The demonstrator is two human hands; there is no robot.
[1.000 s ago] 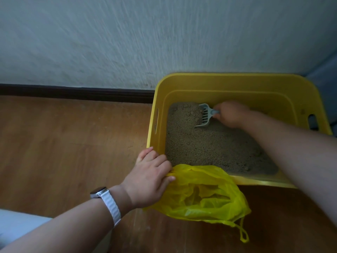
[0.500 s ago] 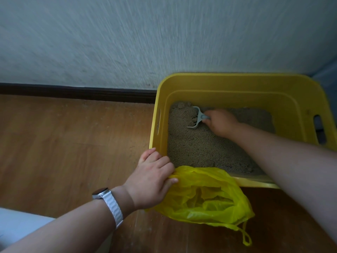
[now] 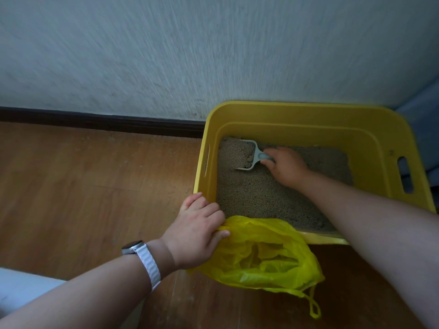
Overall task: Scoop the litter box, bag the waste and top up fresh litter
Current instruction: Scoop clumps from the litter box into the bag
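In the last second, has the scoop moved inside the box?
Yes. The scoop has moved left, closer to the left wall of the yellow box.

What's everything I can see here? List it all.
box: 1, yellow, on floor by wall
litter: 1 bed, grey-brown, in box
scoop: 1, grey, in litter
bag: 1, yellow, floor at box's near edge
floor: 1, brown wood
wall: 1, white, behind box
skirting: 1, dark, wall foot
watch: 1, white strap, left wrist
left hand: 1, grips bag rim
right hand: 1, holds scoop
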